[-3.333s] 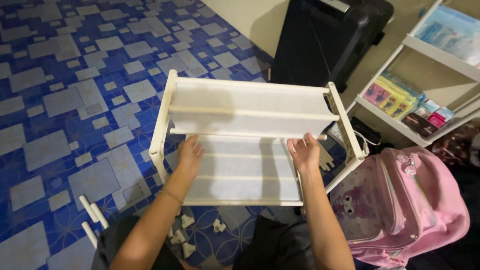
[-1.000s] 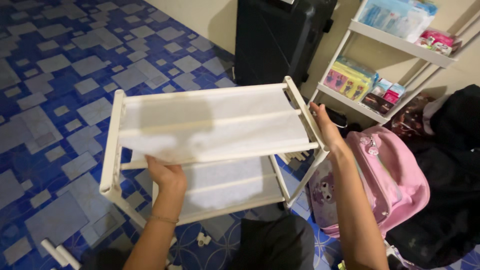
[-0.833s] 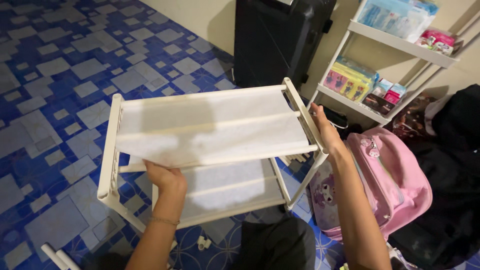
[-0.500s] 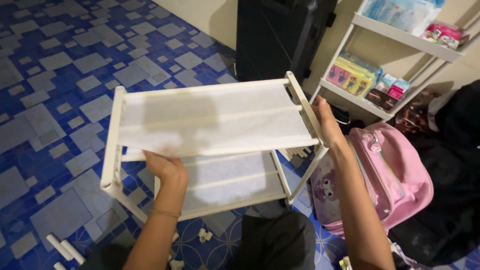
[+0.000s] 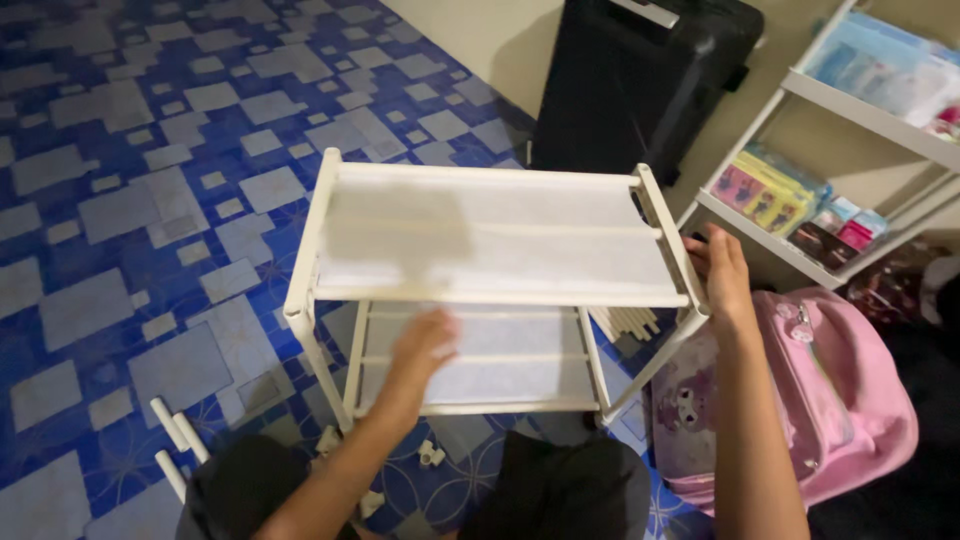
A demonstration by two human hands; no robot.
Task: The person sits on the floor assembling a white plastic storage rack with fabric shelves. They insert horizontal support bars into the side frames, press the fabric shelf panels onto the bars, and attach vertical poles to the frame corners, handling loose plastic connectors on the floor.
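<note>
Gripping rack point(image 5: 500, 240) corner w/ right hand point(image 5: 718, 272) as before; left hand point(image 5: 425, 340) now blurred, grip unclear

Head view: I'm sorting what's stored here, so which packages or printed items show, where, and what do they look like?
Flat packs: lower shelf of the white wall rack, right of the white shelf unit; rectangular, yellow, green and pink.
Small boxes: same shelf, further right; dark with pink and red.
Pale blue pack: upper shelf, top right; flat, translucent.
No signs or screens in view.
</note>
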